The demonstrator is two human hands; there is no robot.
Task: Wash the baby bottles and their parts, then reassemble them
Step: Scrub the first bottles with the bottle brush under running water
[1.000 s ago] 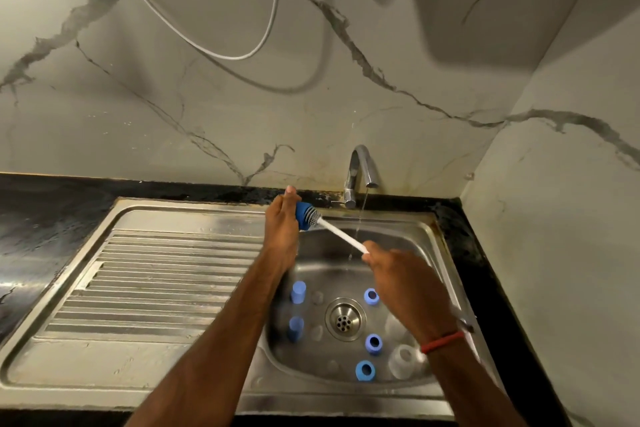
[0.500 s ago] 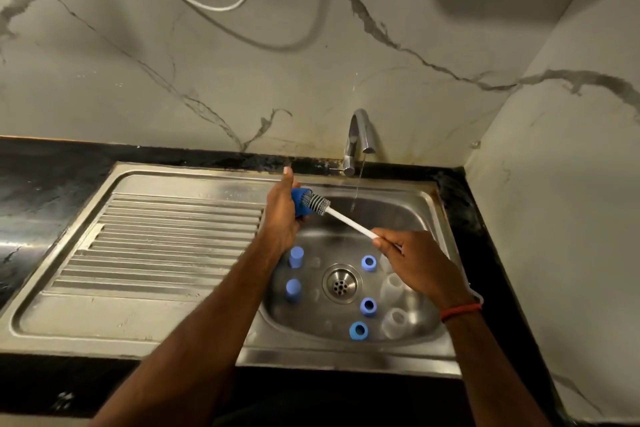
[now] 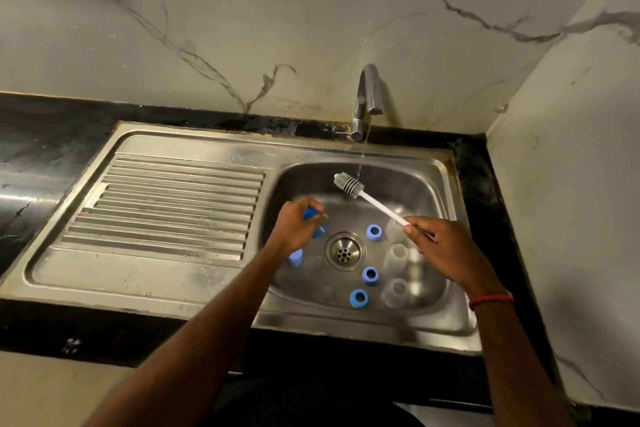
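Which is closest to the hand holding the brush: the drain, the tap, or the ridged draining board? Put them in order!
From the right hand:
1. Drain, just to its left in the bottom of the basin.
2. Tap, up behind the basin by the wall.
3. Draining board, far off on the left side of the sink.
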